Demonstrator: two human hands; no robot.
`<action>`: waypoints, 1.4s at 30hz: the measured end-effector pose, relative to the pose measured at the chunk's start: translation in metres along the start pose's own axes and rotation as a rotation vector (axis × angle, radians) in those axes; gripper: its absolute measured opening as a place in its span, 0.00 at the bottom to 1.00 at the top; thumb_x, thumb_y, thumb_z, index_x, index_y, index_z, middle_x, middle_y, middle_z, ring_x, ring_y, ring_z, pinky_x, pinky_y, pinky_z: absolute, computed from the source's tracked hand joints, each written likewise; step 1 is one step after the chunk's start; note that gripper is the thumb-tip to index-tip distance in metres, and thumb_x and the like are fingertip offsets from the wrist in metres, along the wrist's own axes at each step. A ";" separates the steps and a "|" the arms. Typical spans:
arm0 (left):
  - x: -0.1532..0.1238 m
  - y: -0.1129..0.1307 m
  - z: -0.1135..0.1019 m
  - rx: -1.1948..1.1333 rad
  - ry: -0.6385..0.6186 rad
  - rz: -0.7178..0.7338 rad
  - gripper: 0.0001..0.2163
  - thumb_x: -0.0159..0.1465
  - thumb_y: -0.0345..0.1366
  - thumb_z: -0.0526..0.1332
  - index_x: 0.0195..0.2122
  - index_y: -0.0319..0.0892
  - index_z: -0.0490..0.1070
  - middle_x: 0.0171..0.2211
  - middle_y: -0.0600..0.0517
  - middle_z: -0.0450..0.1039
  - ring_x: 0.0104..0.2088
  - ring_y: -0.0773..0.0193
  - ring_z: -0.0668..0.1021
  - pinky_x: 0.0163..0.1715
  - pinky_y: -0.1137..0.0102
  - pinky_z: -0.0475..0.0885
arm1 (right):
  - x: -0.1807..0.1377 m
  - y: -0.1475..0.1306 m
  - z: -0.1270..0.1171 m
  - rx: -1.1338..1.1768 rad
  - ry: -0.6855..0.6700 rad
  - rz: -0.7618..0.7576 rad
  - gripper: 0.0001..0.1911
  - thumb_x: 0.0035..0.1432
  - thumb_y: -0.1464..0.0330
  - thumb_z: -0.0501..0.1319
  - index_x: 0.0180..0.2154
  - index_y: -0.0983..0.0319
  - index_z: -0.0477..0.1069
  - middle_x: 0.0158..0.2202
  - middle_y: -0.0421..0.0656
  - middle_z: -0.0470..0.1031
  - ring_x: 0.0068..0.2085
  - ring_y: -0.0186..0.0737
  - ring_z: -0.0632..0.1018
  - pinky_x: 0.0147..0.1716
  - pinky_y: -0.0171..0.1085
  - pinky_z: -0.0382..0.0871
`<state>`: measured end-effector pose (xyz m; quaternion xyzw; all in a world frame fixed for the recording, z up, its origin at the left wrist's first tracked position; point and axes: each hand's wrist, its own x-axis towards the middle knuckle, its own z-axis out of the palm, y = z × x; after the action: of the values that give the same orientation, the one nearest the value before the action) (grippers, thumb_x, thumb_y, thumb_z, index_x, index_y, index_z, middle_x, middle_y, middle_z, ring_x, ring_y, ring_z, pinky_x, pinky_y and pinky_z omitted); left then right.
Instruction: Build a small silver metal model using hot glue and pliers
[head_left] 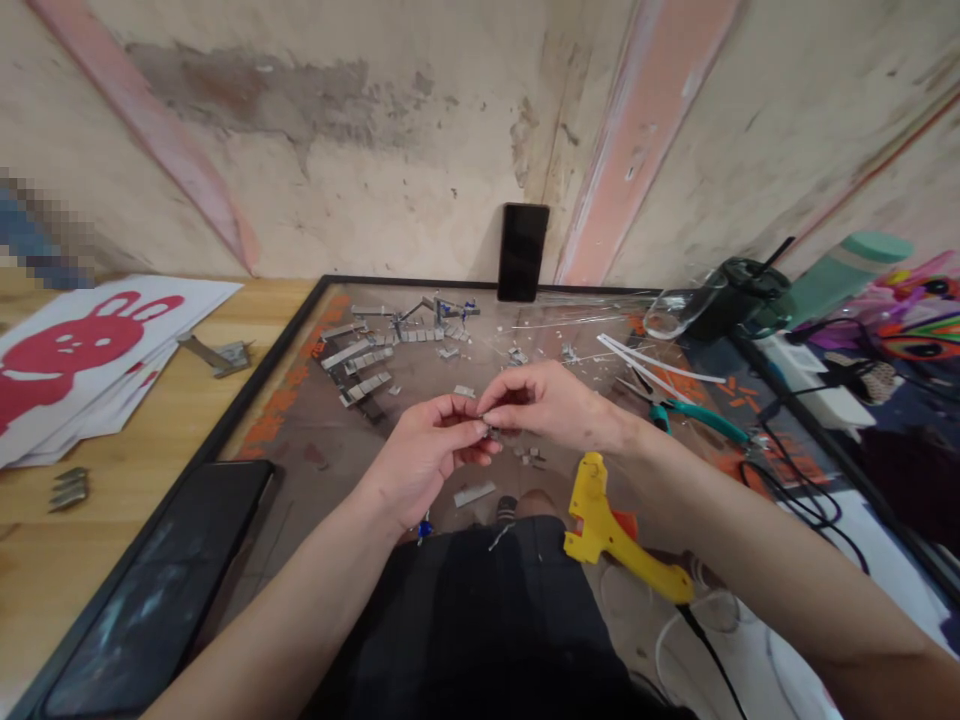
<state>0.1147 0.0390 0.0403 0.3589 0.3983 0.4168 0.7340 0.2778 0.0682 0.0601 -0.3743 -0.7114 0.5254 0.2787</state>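
My left hand and my right hand meet over the middle of the glass tabletop. The fingertips of both are pinched together on a small grey piece, mostly hidden by the fingers. Behind the hands lie rows of grey strip pieces and scattered small scraps. A flat grey strip rests just below my hands. A yellow glue gun lies to the right, under my right forearm. Teal-handled pliers and white sticks are farther right.
A phone leans upright on the wall; a large dark tablet-like device lies at left. Papers with a red rabbit sit on the wooden table. At right stand a dark cup, a green bottle and a white power strip with cables.
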 end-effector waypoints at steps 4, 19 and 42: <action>0.000 0.003 0.000 -0.011 -0.012 -0.004 0.03 0.51 0.25 0.63 0.28 0.35 0.71 0.23 0.51 0.75 0.23 0.70 0.76 0.24 0.77 0.70 | -0.003 0.001 0.000 0.086 0.067 0.059 0.03 0.51 0.72 0.59 0.30 0.65 0.71 0.22 0.37 0.72 0.22 0.28 0.72 0.23 0.31 0.68; 0.003 0.002 -0.003 0.099 0.141 0.159 0.05 0.51 0.25 0.62 0.30 0.37 0.69 0.22 0.54 0.73 0.25 0.69 0.76 0.26 0.75 0.70 | 0.009 0.016 -0.013 -0.267 0.316 0.086 0.06 0.47 0.77 0.58 0.26 0.62 0.73 0.22 0.38 0.72 0.23 0.31 0.70 0.24 0.33 0.62; 0.002 0.000 0.001 0.056 0.186 0.283 0.06 0.50 0.27 0.62 0.31 0.37 0.73 0.22 0.54 0.73 0.24 0.69 0.75 0.27 0.73 0.71 | 0.006 0.015 -0.001 -0.010 0.373 0.110 0.02 0.46 0.75 0.59 0.25 0.62 0.67 0.19 0.36 0.69 0.20 0.30 0.71 0.21 0.32 0.67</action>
<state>0.1160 0.0405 0.0399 0.3919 0.4214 0.5361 0.6176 0.2786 0.0760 0.0461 -0.5052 -0.6284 0.4577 0.3747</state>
